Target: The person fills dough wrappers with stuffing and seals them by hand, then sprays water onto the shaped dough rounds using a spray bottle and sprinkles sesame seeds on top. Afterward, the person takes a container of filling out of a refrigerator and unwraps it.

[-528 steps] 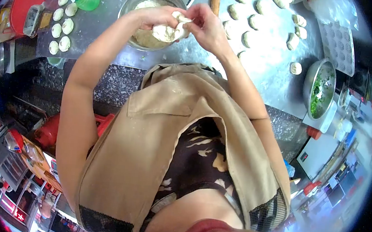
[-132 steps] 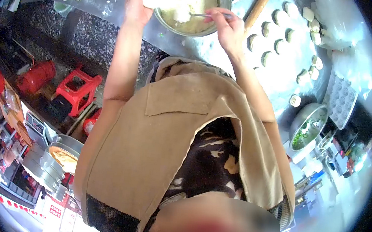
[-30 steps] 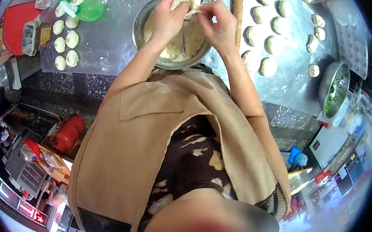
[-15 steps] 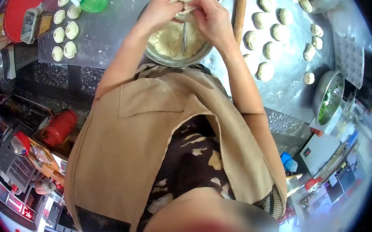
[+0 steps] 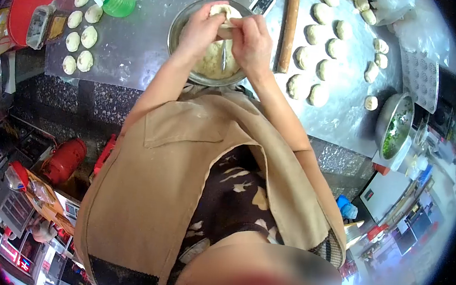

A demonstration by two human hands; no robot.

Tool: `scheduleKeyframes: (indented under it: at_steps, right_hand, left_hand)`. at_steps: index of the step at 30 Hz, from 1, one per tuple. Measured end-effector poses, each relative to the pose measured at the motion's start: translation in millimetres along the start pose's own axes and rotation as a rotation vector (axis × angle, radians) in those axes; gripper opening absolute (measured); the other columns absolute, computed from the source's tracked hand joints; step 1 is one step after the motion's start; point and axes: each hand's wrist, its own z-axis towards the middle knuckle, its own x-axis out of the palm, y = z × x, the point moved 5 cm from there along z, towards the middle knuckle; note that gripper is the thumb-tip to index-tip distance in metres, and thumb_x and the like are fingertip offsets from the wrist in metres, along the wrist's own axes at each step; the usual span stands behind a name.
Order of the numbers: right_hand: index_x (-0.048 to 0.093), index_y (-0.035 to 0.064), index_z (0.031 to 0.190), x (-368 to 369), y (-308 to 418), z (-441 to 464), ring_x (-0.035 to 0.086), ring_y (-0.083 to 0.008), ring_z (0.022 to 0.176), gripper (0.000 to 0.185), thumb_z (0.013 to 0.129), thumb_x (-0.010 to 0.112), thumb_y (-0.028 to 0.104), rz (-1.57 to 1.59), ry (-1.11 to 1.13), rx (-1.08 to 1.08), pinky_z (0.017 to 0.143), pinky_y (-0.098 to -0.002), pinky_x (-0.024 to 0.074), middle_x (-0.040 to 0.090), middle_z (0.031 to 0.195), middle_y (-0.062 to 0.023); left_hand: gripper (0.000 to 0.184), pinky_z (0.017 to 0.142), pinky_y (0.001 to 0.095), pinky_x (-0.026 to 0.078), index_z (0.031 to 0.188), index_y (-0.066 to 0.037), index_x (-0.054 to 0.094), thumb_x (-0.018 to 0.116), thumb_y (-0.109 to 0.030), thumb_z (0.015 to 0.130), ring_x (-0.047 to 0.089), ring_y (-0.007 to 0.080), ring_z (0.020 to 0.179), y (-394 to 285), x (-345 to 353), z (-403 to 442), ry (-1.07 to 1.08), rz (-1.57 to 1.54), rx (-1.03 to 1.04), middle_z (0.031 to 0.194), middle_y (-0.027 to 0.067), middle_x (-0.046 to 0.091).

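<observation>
Right hand (image 5: 252,40) has moved from spoon (image 5: 224,58) to dough (image 5: 228,10) above the bowl (image 5: 211,81), its grip and left hand's (image 5: 197,35) both pinching dough, so filling looks done, closing underway.

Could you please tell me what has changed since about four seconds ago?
The right hand let go of the metal utensil, which rests in the bowl, and took hold of the dough. The left hand moved rightward over the bowl. The rolling pin and nearby dough rounds stayed put.
</observation>
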Motion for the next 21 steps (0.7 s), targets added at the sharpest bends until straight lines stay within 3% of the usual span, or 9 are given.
scheduleKeyframes:
  at_steps: [1, 3, 8, 12, 14, 16, 17, 19, 21]
  right_hand:
    - [0.059, 0.008, 0.086, 2, 5, -3, 0.059, -0.032, 0.069, 0.015, 0.073, 0.061, 0.001, 0.026, -0.051, -0.064, 0.06, -0.0394, 0.0489, 0.056, 0.082, -0.0108]
    - [0.06, 0.0083, 0.084, 3, 5, -3, 0.059, -0.0308, 0.068, 0.015, 0.072, 0.061, 0.0, 0.033, -0.064, -0.038, 0.06, -0.0384, 0.049, 0.057, 0.081, -0.01]
    - [0.06, 0.0072, 0.079, -1, 4, 8, 0.06, -0.0289, 0.072, 0.012, 0.071, 0.06, -0.002, 0.091, 0.155, 0.027, 0.062, -0.0372, 0.0492, 0.057, 0.081, -0.0092]
    - [0.061, 0.0063, 0.079, -9, 14, 4, 0.06, -0.0294, 0.07, 0.012, 0.071, 0.06, -0.002, 0.132, 0.079, -0.029, 0.06, -0.0367, 0.049, 0.057, 0.078, -0.0101]
    - [0.061, 0.0045, 0.081, -18, 15, 7, 0.06, -0.0286, 0.067, 0.014, 0.069, 0.061, -0.003, 0.205, -0.007, 0.065, 0.059, -0.035, 0.0486, 0.057, 0.076, -0.0113]
    - [0.061, 0.0038, 0.082, -36, 26, 6, 0.06, -0.028, 0.066, 0.015, 0.069, 0.061, -0.003, 0.169, 0.019, 0.059, 0.058, -0.0338, 0.0485, 0.057, 0.076, -0.0115]
    - [0.061, 0.0031, 0.084, -44, 33, 6, 0.06, -0.0274, 0.065, 0.016, 0.069, 0.062, -0.003, 0.136, 0.047, 0.056, 0.058, -0.0327, 0.0484, 0.057, 0.076, -0.0117]
    - [0.06, 0.0017, 0.084, -54, 48, -1, 0.059, -0.0265, 0.063, 0.016, 0.069, 0.063, -0.002, 0.198, -0.016, 0.075, 0.057, -0.0315, 0.0479, 0.057, 0.075, -0.012]
    - [0.059, 0.0006, 0.082, -51, 54, -14, 0.058, -0.0276, 0.065, 0.013, 0.07, 0.063, -0.001, 0.331, -0.053, 0.205, 0.058, -0.0324, 0.048, 0.056, 0.074, -0.0127]
  left_hand:
    - [0.038, 0.077, 0.0321, 0.05, 0.12, -0.006, 0.054, 0.052, -0.009, 0.082, 0.059, 0.0192, 0.093, 3, -5, 2, -0.001, 0.0, -0.003, 0.114, 0.0124, 0.059]
    - [0.033, 0.08, 0.031, 0.049, 0.112, -0.006, 0.06, 0.051, -0.007, 0.081, 0.062, 0.0197, 0.092, -13, -9, 0, 0.008, 0.488, 0.336, 0.105, 0.0126, 0.064]
    - [0.039, 0.083, 0.0312, 0.047, 0.108, -0.011, 0.064, 0.046, 0.0, 0.076, 0.063, 0.022, 0.093, -25, -6, -5, 0.051, 0.679, 0.352, 0.099, 0.0138, 0.066]
    - [0.051, 0.084, 0.0327, 0.047, 0.123, -0.014, 0.054, 0.048, -0.001, 0.074, 0.061, 0.023, 0.096, -28, -5, -10, 0.117, 0.737, 0.455, 0.106, 0.0151, 0.063]
    - [0.056, 0.084, 0.0339, 0.047, 0.128, -0.015, 0.049, 0.049, -0.002, 0.074, 0.06, 0.0226, 0.098, -35, -9, -18, 0.155, 0.714, 0.496, 0.111, 0.014, 0.061]
    - [0.051, 0.092, 0.0337, 0.043, 0.134, -0.009, 0.039, 0.046, -0.01, 0.084, 0.053, 0.0197, 0.11, -50, -3, -40, 0.428, 0.054, 0.114, 0.124, 0.0117, 0.054]
    - [0.051, 0.092, 0.0337, 0.043, 0.134, -0.009, 0.039, 0.046, -0.01, 0.084, 0.053, 0.0197, 0.11, -51, 0, -45, 0.437, 0.06, 0.128, 0.124, 0.0117, 0.054]
    - [0.047, 0.091, 0.0374, 0.044, 0.133, -0.008, 0.04, 0.039, -0.027, 0.09, 0.055, 0.0213, 0.106, -40, -10, -48, 0.246, -0.225, 0.074, 0.119, 0.0121, 0.056]
    - [0.05, 0.091, 0.0385, 0.044, 0.125, -0.005, 0.047, 0.031, -0.039, 0.093, 0.055, 0.0229, 0.103, -18, 19, -58, 0.311, -0.501, -0.06, 0.113, 0.0102, 0.058]
